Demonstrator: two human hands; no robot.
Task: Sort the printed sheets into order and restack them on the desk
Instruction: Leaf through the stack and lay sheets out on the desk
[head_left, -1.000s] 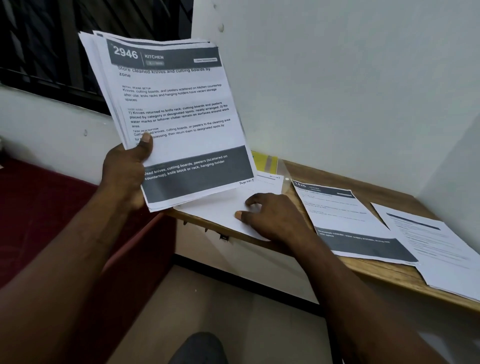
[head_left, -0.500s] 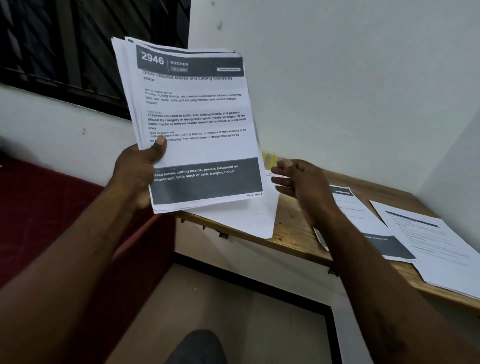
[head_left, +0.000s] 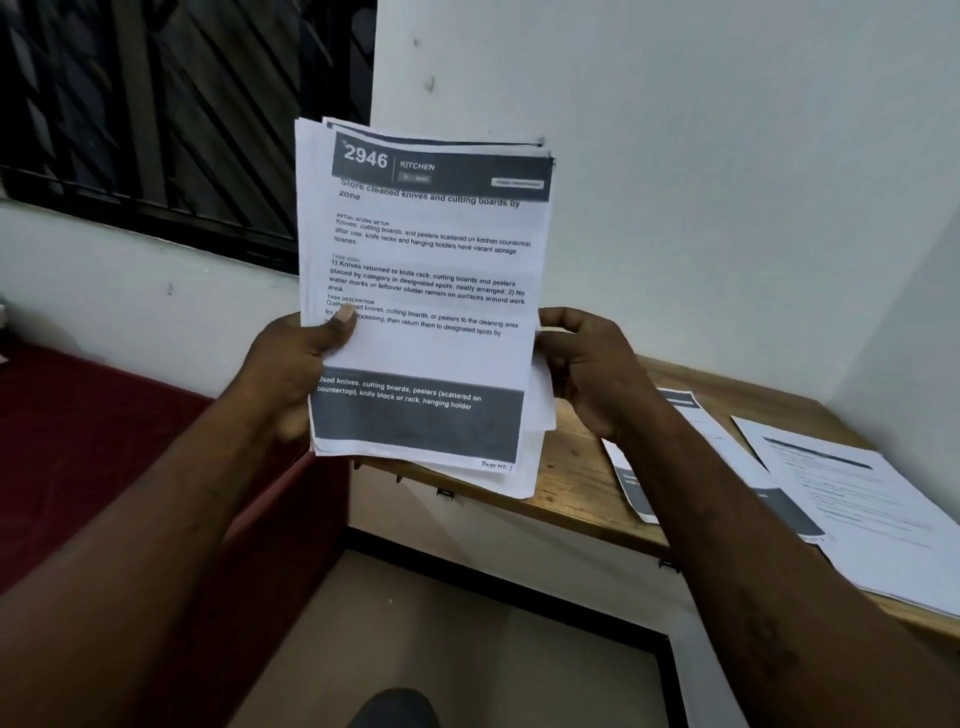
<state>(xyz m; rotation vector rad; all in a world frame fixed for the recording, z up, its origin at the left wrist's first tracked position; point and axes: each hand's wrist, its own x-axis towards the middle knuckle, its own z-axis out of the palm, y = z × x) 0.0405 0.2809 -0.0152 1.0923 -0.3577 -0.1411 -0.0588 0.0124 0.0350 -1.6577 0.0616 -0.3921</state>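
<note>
Both hands hold a sheaf of printed sheets (head_left: 426, 291) upright in front of the wall, above the near left end of the desk (head_left: 576, 478). Left hand (head_left: 296, 369) grips the sheaf's left edge, thumb pressed flat on the top page and fingers hidden behind it; the forearm rises from the lower left. Right hand (head_left: 592, 369) closes on the right edge, fingers curled around the back, the forearm reaching up from the lower right. On the top page a dark header reads "2946 KITCHEN", then "Store cleaned knives and cutting boards by zone"; a dark band reads "Used knives, cutting boards, peelers". Right of the right hand, two more sheets (head_left: 852, 499) lie flat on the desk, their print too blurred to read.
</note>
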